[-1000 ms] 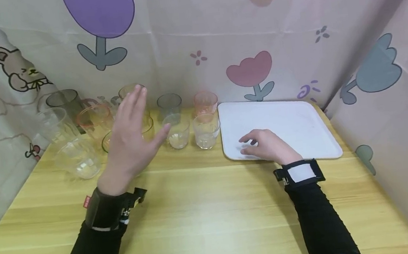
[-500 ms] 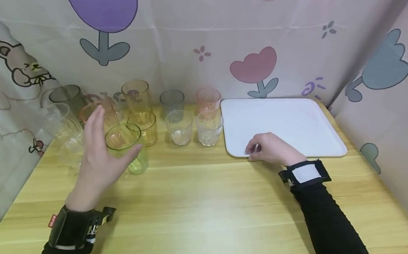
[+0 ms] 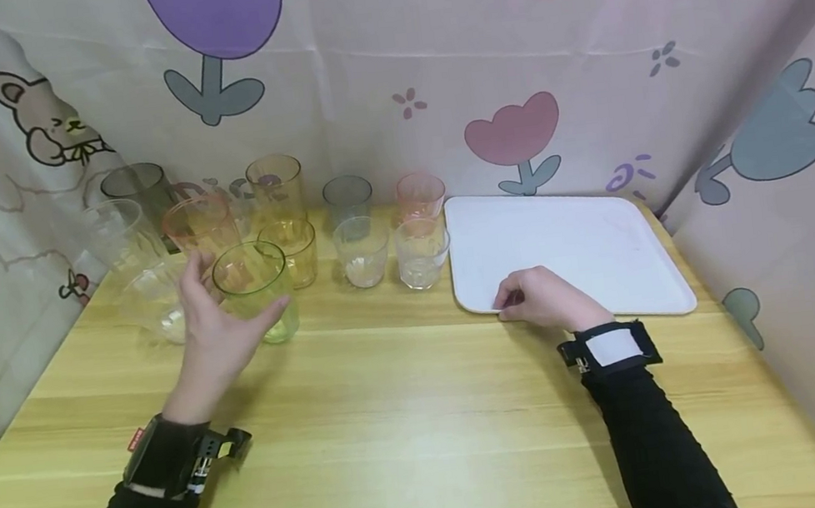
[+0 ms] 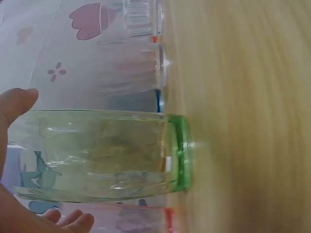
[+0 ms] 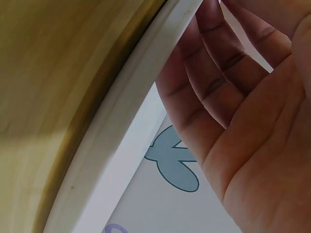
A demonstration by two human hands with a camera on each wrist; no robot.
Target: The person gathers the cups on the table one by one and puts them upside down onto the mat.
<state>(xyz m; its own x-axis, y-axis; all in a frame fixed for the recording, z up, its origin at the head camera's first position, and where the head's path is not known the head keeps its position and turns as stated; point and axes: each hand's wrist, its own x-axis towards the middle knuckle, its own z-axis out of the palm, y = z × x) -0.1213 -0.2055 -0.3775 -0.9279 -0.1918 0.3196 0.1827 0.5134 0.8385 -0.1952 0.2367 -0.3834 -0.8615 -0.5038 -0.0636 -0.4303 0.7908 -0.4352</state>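
Note:
My left hand (image 3: 216, 334) spreads around a tall green-tinted glass (image 3: 262, 304), thumb at its near right side and fingers behind its left side. In the left wrist view the glass (image 4: 107, 155) stands upright on the table between the thumb (image 4: 19, 103) and the curved fingers (image 4: 77, 222), with small gaps showing at both sides. With my right hand (image 3: 545, 301) I pinch the front left rim of a white tray (image 3: 557, 245). In the right wrist view the fingers (image 5: 194, 92) are bent over the tray's raised edge (image 5: 116, 126).
Several clear and tinted glasses stand at the back left: a grey one (image 3: 144, 196), an orange-pink one (image 3: 200, 223) and amber ones (image 3: 275, 185). Between these and the tray are two small clear glasses (image 3: 419, 257), a blue-grey one (image 3: 348, 198) and a pink one (image 3: 421, 194). A patterned curtain (image 3: 356, 67) hangs behind the table (image 3: 397, 431).
My left hand has come down from over the glasses, first leftward, then in around the green glass. The right hand has lowered to the tray's front rim and closed on it.

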